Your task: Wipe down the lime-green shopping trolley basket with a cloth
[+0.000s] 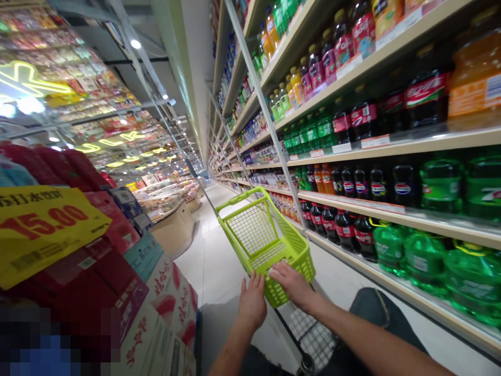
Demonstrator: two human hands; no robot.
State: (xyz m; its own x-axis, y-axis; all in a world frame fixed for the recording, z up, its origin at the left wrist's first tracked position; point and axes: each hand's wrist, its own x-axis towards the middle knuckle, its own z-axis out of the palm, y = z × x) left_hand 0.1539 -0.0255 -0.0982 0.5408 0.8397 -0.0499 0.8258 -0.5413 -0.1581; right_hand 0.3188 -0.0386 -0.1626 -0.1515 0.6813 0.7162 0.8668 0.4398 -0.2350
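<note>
A lime-green plastic shopping cart [250, 224] stands in the aisle in front of me, its upper basket tilted in view and with nothing visible inside. My left hand [253, 302] is at the near left corner of the basket, its fingers stretched out against the edge. Over the near rim, my right hand [291, 282] has its fingers curled, with the thumb side toward my left hand. Below the basket show a dark metal frame and a lower grid rack [313, 339]. My knee [383, 318] in dark trousers is at the right of the cart.
Tall shelves [391, 146] of bottled drinks line the right side. At left, stacked boxes [156, 303] stand close, with a yellow price sign [47, 230] on top. A rounded display stand [174, 230] holds packaged goods farther along. Pale floor [211, 235] runs between them.
</note>
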